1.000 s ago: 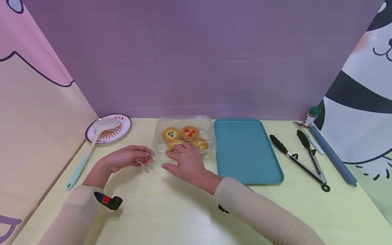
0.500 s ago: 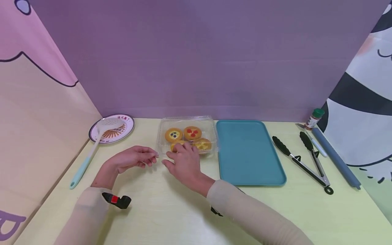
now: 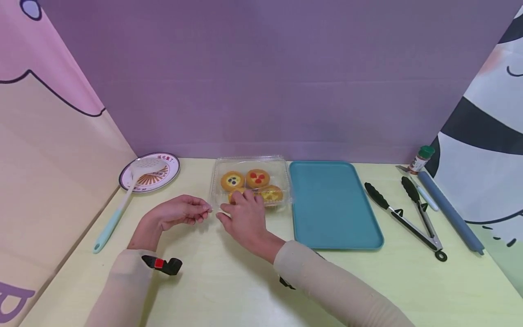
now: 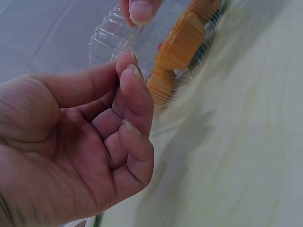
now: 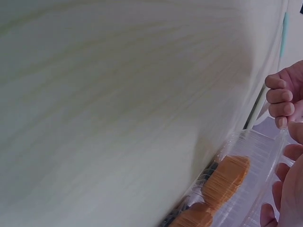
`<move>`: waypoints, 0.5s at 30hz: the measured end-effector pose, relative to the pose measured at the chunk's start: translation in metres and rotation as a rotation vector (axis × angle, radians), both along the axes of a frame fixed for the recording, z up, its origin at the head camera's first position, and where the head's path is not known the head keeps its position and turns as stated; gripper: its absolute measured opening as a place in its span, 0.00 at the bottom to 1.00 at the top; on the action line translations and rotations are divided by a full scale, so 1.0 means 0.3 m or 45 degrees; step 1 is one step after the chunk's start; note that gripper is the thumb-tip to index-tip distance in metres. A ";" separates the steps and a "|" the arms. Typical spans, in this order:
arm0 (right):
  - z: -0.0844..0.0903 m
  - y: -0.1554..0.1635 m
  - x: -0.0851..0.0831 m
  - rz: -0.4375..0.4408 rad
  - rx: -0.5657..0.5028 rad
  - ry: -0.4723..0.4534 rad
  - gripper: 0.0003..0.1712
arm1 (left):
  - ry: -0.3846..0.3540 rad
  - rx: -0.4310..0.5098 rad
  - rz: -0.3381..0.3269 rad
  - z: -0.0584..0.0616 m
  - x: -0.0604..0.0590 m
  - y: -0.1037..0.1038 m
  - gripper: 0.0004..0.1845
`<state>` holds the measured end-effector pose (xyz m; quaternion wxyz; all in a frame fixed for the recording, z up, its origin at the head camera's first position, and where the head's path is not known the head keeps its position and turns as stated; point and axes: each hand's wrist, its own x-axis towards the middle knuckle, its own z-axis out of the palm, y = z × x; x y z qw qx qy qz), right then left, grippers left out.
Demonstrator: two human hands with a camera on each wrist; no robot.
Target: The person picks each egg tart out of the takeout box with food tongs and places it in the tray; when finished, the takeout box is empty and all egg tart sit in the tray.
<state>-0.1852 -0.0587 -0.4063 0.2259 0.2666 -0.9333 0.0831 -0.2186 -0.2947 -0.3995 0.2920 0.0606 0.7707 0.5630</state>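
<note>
A clear plastic clamshell box (image 3: 216, 177) sits at the back middle of the table. Several egg tarts show through its lid, among them one with dark dots (image 3: 232, 180) and one with red pieces (image 3: 258, 178). My left hand (image 3: 180, 213) is at the box's front left corner, thumb and index finger pinching its thin plastic edge; the left wrist view shows the other fingers loosely bent. Over the front of the lid lies my right hand (image 3: 245, 222), with its fingertips on the plastic and its thumb free. It partly covers the front tarts.
A blue tray (image 3: 335, 204) is right of the box. Beyond it lie black-tipped tongs (image 3: 412, 222), a knife (image 3: 425, 195), a grey-blue roll (image 3: 451, 211) and a green-capped jar (image 3: 421, 160). A slotted skimmer (image 3: 118, 213) leans across a patterned plate (image 3: 171, 168) at left.
My left hand has moved right to the box corner and its thumb and index finger have come together on the edge. The right hand stays on the lid. The head view has shifted slightly.
</note>
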 end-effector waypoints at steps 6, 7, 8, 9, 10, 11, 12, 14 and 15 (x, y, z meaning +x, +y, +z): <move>-0.007 -0.012 0.000 0.014 -0.011 0.026 0.14 | 0.025 -0.032 -0.030 -0.006 -0.001 0.002 0.15; -0.008 -0.013 -0.001 0.014 -0.015 0.025 0.14 | 0.029 -0.030 -0.037 -0.006 -0.001 0.002 0.15; -0.009 -0.015 -0.002 0.014 -0.019 0.023 0.14 | 0.031 -0.026 -0.042 -0.006 -0.002 0.002 0.15; -0.010 -0.017 -0.004 0.012 -0.021 0.024 0.14 | 0.036 -0.024 -0.050 -0.006 -0.002 0.001 0.15; -0.010 -0.018 -0.006 0.012 -0.028 0.026 0.13 | 0.039 -0.022 -0.056 -0.006 -0.004 0.001 0.15; -0.010 -0.019 -0.008 0.011 -0.031 0.026 0.13 | 0.039 -0.022 -0.056 -0.005 -0.005 0.001 0.15; -0.010 -0.020 -0.011 0.008 -0.031 0.029 0.13 | 0.036 -0.023 -0.051 -0.005 -0.006 0.001 0.15; -0.010 -0.022 -0.015 0.004 -0.032 0.035 0.13 | 0.036 -0.025 -0.049 -0.004 -0.008 0.002 0.16; -0.009 -0.022 -0.016 0.001 -0.033 0.041 0.12 | 0.038 -0.027 -0.048 -0.005 -0.009 0.002 0.16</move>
